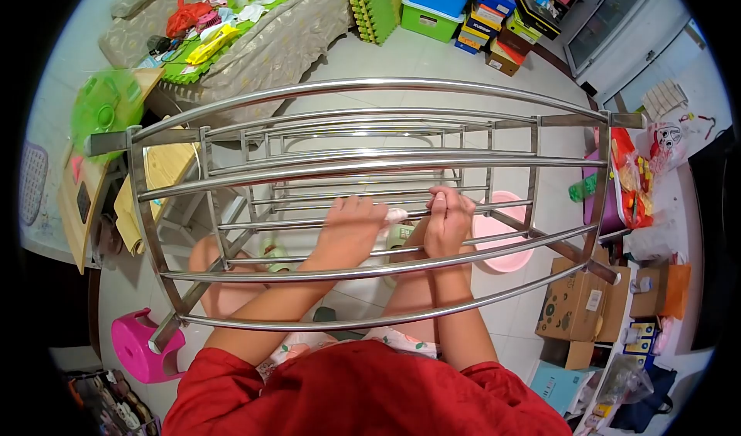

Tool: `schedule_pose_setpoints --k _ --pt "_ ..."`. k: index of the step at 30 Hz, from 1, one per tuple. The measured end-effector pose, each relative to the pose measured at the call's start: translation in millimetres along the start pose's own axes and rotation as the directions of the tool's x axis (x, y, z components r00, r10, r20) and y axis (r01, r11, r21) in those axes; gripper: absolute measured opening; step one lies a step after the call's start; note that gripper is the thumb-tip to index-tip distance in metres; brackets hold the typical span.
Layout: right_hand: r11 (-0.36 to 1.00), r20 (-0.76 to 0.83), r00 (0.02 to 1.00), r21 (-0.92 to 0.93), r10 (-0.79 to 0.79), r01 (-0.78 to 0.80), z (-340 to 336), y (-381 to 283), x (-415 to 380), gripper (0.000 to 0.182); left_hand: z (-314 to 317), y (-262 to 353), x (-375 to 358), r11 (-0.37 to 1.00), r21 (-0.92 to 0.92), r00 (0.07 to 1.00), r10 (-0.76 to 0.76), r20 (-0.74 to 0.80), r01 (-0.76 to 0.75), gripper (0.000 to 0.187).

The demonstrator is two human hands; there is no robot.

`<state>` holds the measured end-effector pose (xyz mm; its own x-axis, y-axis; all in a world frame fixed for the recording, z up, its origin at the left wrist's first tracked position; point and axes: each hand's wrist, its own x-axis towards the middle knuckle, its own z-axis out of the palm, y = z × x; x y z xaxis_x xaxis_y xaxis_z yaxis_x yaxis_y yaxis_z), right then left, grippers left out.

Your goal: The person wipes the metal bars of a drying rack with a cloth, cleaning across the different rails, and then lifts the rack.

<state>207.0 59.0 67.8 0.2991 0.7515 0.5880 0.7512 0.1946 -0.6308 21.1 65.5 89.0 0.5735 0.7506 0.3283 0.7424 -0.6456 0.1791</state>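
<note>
A metal rack (pixel 340 162) of curved silver tubes, several tiers deep, spans the middle of the view. Both forearms reach in among its bars. My left hand (pixel 353 223) is closed at an inner bar, with a small white cloth (pixel 396 215) showing at its fingertips. To its right, my right hand (pixel 448 218) is closed in a fist beside the same inner bars; what it grips, if anything, is hidden. The two hands are a short way apart, with the cloth between them.
A pink basin (pixel 505 231) sits on the floor behind the rack's right side. A magenta stool (pixel 147 345) stands at lower left. Cardboard boxes (pixel 570 301) line the right. Wooden boards (pixel 162 169) lean at left, near a cluttered bed (pixel 255 73).
</note>
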Motion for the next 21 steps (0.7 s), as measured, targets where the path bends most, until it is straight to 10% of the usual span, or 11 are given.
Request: schedule_pose_setpoints --k 21 --pt "0.996 0.046 0.999 -0.083 -0.022 0.026 -3 -8 6 0.016 -10 1 26 0.964 -0.264 0.984 0.076 0.16 -0.032 0.022"
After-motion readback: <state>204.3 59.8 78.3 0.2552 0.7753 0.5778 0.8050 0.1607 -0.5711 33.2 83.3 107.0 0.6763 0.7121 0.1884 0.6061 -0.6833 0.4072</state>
